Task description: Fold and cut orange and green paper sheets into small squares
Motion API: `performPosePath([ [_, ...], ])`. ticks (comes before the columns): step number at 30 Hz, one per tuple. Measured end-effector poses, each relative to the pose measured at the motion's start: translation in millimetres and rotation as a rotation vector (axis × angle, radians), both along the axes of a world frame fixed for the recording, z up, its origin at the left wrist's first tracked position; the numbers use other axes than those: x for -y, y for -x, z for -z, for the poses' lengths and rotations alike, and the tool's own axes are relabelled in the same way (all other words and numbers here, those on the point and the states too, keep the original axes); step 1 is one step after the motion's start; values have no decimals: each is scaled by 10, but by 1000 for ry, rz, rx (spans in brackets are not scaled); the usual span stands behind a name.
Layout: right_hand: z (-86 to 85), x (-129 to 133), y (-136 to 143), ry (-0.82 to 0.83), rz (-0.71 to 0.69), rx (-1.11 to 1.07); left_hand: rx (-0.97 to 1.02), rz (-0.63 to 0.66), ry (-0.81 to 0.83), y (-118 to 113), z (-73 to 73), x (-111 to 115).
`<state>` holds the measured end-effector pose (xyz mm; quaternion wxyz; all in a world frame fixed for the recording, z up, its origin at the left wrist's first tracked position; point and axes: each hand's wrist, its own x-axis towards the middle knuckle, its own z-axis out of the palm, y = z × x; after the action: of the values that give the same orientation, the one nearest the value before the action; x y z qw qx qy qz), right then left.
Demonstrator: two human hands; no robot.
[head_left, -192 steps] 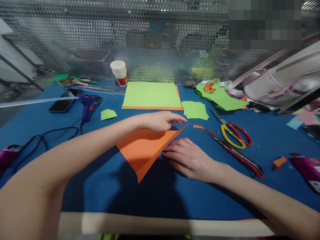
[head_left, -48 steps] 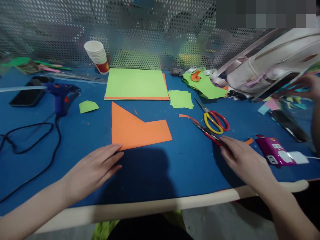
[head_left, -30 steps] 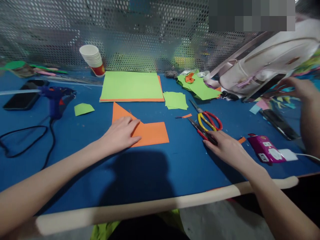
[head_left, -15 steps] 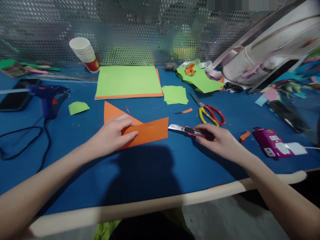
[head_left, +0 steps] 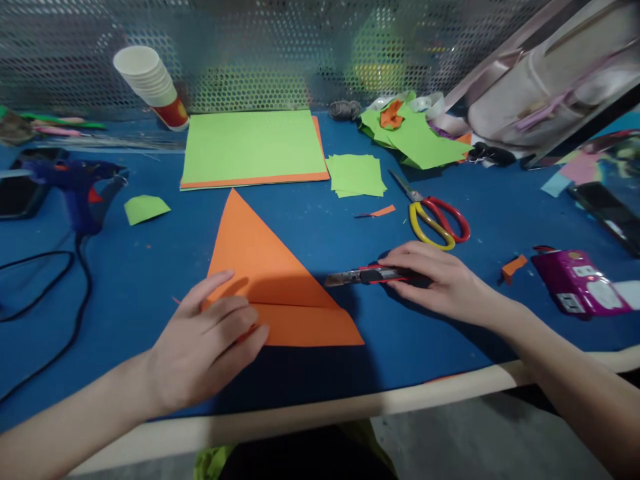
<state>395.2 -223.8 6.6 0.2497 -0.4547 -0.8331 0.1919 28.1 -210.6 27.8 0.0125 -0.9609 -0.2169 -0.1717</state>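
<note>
The left hand (head_left: 203, 347) is lying half-curled on orange paper (head_left: 257, 257), probably steadying it; whether it is pinching, I cannot tell. The right hand (head_left: 440, 283) is gripping a knife (head_left: 369, 275) closely.

The left hand (head_left: 207, 347) covers the lower left of the orange paper (head_left: 265, 260); the right hand (head_left: 445, 287) hides the cutter's (head_left: 367, 275) rear end. The frame cuts off 1 pale bag (head_left: 545, 100), and shapes behind the mesh (head_left: 280, 47) blur.

This looks like a craft workshop: hot-glue gun (head_left: 79, 193), snap-off utility knife (head_left: 367, 275), scissors (head_left: 416, 196) and orange paper (head_left: 265, 267) share a blue worktop (head_left: 315, 217) backed by perforated metal (head_left: 265, 73).
</note>
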Motion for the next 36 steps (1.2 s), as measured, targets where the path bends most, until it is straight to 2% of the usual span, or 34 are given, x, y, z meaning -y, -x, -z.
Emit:
performPosePath([
  [4,-34,49,9,39,-30,0,55,-58,115,24,37,65],
  [13,-63,221,16,-18,-35,46,122,-98,151,50,88,86],
  [20,-68,465,57,-9,47,89,60,-20,25,69,102,34],
  [26,-26,555,77,-26,69,115,17,-91,-10,-44,33,-162],
  [30,15,593,73,-36,70,131,-57,-185,-146,-159,3,-271],
  [31,21,600,72,-36,71,130,-75,-155,-172,-188,7,-298],
  [33,28,610,74,-35,76,129,-144,-1,-146,-246,33,-371],
  [36,30,620,86,-34,78,138,-257,289,41,-336,112,-549],
])
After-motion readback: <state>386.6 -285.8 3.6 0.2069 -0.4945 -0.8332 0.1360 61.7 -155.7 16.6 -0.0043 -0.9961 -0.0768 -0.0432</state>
